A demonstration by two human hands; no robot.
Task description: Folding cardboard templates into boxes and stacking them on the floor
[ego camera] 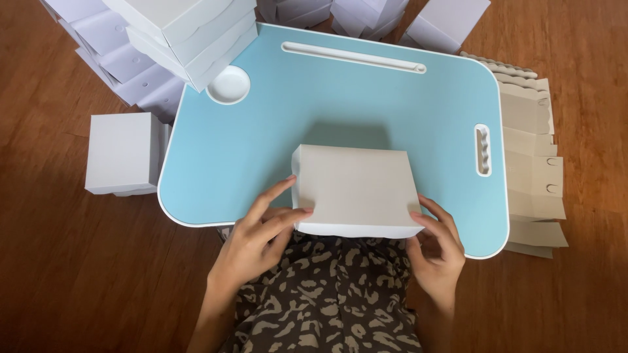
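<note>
Head view: pale grey folded box [356, 189], flat-topped; left hand [261, 235] and right hand [437, 248] gripping near corners.

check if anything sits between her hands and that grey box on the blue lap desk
Nothing visible does. The left hand already touches the grey box at its left edge, and the right hand touches its right corner. The lap desk around the box is bare.

Box [356, 189] on lap desk [392, 104]
</note>
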